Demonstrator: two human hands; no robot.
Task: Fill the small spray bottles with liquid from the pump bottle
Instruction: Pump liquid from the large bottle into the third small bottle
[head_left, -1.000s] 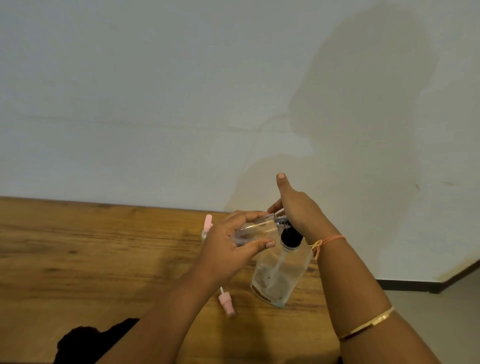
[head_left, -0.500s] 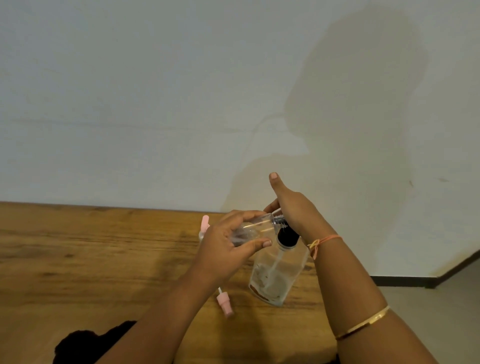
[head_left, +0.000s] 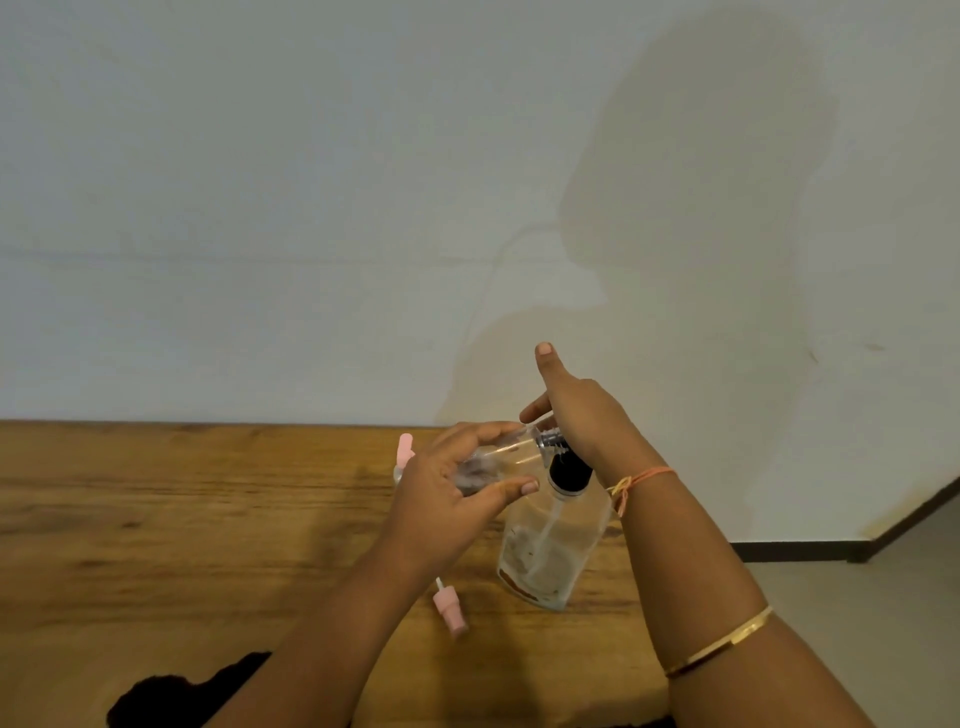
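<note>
The pump bottle (head_left: 550, 545) stands upright on the wooden table (head_left: 156, 519), near the table's right end, its black collar and pump head at the top and a dip tube visible through the clear body. The left hand (head_left: 452, 499) holds a small clear spray bottle (head_left: 506, 452) on its side, long axis running left to right, open neck pointing right so that it meets the pump's nozzle. That alignment is what the coming move turns on: the mouth of the small bottle has to sit right at the spout, and from this view they appear to touch, though the exact joint is partly hidden.

The left hand is closed around the small bottle, thumb below and fingers curled over the top. The right hand (head_left: 582, 415) rests palm-down on the pump head, thumb raised and fingers loosely extended; it presses or is ready to press, gripping nothing. The right hand is the nearer one to the pump, the left to the receiving bottle.

A loose pink sprayer cap (head_left: 449, 608) lies on the table, near side, just left of the pump bottle's base. Another pink-topped bottle (head_left: 404, 452) stands behind the left hand, mostly hidden. How full the held bottle is cannot be told.
</note>
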